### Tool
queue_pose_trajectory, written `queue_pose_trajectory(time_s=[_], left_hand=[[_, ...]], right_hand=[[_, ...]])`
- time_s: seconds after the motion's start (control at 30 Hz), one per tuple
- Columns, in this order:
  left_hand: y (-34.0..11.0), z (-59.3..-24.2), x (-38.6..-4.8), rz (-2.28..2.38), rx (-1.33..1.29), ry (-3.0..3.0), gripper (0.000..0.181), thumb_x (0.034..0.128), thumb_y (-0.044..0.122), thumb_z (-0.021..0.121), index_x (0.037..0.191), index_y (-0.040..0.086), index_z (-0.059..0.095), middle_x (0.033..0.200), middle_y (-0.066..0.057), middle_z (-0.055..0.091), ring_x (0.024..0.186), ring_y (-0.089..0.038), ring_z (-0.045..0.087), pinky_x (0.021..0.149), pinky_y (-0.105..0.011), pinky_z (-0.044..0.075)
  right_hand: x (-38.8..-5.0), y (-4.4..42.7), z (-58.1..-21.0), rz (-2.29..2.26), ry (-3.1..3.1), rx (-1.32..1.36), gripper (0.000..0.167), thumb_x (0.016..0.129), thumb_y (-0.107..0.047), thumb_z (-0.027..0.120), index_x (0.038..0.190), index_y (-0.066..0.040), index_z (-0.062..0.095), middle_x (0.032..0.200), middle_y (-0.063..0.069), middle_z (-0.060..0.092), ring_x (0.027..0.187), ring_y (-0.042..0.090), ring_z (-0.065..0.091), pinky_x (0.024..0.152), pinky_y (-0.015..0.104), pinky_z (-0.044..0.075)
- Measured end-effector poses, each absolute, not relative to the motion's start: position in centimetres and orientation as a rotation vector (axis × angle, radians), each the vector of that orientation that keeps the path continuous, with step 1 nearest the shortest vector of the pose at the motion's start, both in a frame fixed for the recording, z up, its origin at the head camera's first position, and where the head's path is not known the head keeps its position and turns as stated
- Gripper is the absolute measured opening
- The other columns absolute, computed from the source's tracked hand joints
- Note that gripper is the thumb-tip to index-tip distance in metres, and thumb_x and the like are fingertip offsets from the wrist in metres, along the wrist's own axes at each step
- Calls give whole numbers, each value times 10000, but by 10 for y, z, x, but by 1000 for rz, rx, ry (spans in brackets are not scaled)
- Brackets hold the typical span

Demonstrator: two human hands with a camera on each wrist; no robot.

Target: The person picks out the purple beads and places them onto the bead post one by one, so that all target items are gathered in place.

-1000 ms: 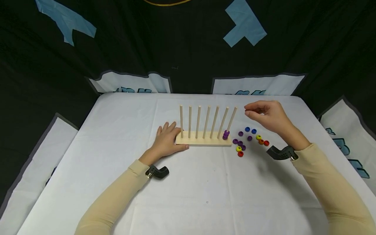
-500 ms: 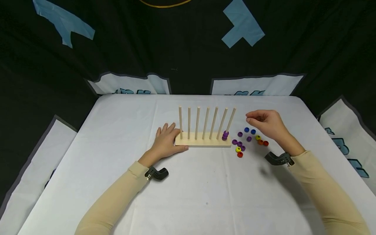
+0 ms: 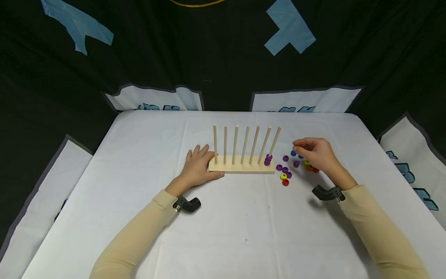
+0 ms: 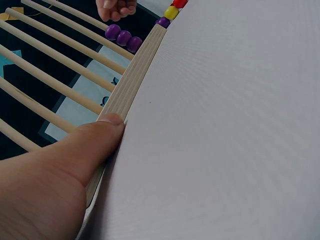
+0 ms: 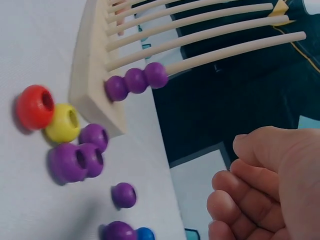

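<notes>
My left hand (image 3: 196, 168) is spread, thumb against the wooden rack (image 3: 240, 167). My right hand (image 3: 316, 154), loosely curled with no bead visible inside, hovers by 2 blue beads (image 3: 293, 153) on the table (image 3: 223, 232). They should be light, hard, quick to roll; I'd pinch 1 by its sides.

Past the white-covered table (image 3: 223, 255), I had black drapes (image 3: 167, 46) before me, with blue tape (image 3: 292, 29), a curved yellow line (image 3: 198, 6) and white panels (image 3: 306, 99).
</notes>
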State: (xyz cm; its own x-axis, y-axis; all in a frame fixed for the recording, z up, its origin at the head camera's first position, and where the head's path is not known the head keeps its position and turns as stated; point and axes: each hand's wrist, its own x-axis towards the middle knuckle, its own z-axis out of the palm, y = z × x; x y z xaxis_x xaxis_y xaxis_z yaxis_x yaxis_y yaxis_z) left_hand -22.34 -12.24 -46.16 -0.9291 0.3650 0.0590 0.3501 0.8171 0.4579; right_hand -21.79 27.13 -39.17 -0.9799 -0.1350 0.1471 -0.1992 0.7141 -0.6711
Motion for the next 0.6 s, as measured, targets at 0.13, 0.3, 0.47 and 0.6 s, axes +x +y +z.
queue_pose_trajectory(time_s=[0.13, 0.3, 0.47, 0.6], left_hand=[[-122, -462, -223, 735, 585, 2968, 783, 809, 579, 775, 1405, 110, 581, 1640, -244, 322, 1546, -527, 157, 1219, -711, 98], [-122, -461, -222, 729, 586, 2970, 785, 811, 575, 775, 1406, 102, 581, 1636, -252, 323, 1543, -534, 161, 1216, -715, 104], [-121, -461, -223, 731, 570, 2966, 780, 810, 575, 777, 1401, 103, 585, 1639, -245, 323, 1547, -526, 160, 1224, -705, 96], [-121, -460, -223, 731, 563, 2965, 780, 809, 576, 776, 1400, 104, 584, 1642, -245, 317, 1548, -524, 157, 1226, -704, 90]], right_hand=[[-217, 271, -402, 1161, -2834, 248, 306, 980, -196, 682, 1174, 36, 726, 1033, 237, 762, 641, -40, 552, 511, 226, 471], [-217, 271, -412, 1158, -2836, 225, 297, 967, -179, 695, 1166, 39, 727, 1003, 234, 759, 588, 28, 526, 455, 252, 433], [-218, 272, -419, 1139, -2805, 272, 273, 961, -137, 684, 1150, 54, 732, 1031, 238, 763, 694, -33, 574, 588, 176, 477], [-219, 273, -423, 1131, -2795, 294, 259, 955, -115, 683, 1140, 58, 735, 1032, 241, 764, 722, -60, 586, 646, 151, 490]])
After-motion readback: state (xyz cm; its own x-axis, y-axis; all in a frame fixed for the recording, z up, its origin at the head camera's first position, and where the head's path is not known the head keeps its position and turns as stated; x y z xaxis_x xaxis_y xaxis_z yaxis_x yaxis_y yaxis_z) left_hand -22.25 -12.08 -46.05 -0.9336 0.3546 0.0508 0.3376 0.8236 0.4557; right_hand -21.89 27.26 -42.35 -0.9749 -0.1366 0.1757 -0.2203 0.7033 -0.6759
